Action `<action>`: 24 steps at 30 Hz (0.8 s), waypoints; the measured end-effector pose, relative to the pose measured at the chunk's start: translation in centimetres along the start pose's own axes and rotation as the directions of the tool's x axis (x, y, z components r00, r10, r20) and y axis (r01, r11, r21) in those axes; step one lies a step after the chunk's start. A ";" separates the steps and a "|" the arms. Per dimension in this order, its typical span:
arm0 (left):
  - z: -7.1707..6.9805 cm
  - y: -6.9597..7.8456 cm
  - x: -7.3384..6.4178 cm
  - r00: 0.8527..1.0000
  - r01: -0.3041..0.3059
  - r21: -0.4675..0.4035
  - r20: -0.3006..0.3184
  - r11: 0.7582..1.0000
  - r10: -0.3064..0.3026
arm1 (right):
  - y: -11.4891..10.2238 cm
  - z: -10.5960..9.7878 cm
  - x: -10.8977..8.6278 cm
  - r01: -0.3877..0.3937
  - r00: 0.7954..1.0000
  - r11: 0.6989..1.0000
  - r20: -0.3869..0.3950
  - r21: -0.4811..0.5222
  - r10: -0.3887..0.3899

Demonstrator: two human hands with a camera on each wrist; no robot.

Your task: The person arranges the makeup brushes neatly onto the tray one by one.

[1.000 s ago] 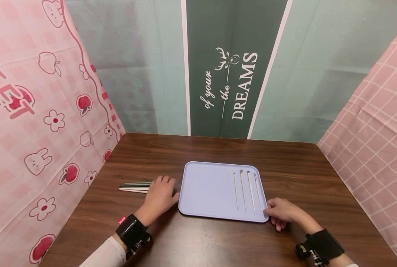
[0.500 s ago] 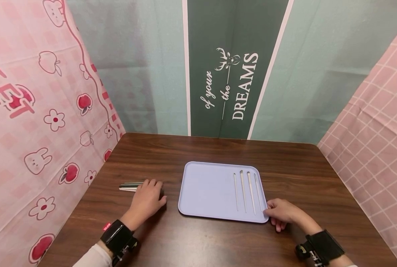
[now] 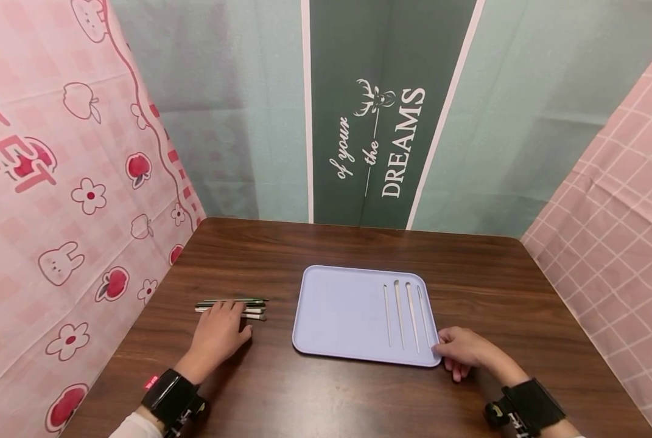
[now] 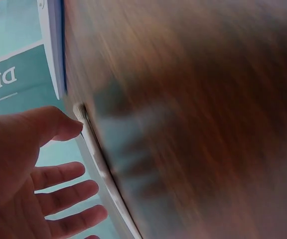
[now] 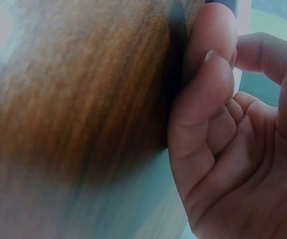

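Several slim brushes with pale handles and green handles point(image 3: 253, 310) lie side by side on the table, left of the lavender tray point(image 3: 336, 316). My left hand point(image 3: 217, 333) is over their middle and hides part of them. In the left wrist view its fingers point(image 4: 66, 196) are spread and loosely bent above a pale brush point(image 4: 103, 169), with nothing held. At the tray's near right corner, my right hand point(image 3: 464, 349) pinches the rim between thumb and curled fingers. Several thin pale-handled brushes point(image 3: 400, 316) stand in a row in the tray's right part, lying lengthwise.
The brown wooden table point(image 3: 326, 395) extends around the tray. A green cloth with lettering point(image 3: 402, 143) hangs behind it. Pink patterned cloths hang at the left point(image 3: 90, 243) and right point(image 3: 621, 201) sides.
My left hand has moved left from beside the tray to over the brushes, uncovering their right ends. The right hand and the tray have stayed in place.
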State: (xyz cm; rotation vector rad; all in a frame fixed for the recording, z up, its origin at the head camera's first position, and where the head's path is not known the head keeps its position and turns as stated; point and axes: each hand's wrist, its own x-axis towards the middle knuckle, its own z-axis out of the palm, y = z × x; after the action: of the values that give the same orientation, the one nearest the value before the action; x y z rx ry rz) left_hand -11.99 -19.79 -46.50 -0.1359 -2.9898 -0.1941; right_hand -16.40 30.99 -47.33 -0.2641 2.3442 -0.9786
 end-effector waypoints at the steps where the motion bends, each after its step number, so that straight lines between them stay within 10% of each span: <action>1: -0.1 -0.1 -0.1 1.000 0.001 0.000 -0.001 1.000 -0.001 | 0.0 0.0 0.0 0.002 1.000 1.000 0.000 0.001 -0.002; 24: 0.8 -2.1 -0.1 0.992 -0.068 0.045 -0.102 0.997 0.073 | 0.3 0.2 -0.2 0.006 1.000 1.000 -0.009 -0.008 -0.006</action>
State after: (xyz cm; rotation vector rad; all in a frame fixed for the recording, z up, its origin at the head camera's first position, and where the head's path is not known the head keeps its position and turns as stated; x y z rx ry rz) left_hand -12.25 -21.78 -47.50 -0.2196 -2.8782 -0.1270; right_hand -16.11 31.18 -47.51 -0.2708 2.3571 -0.9757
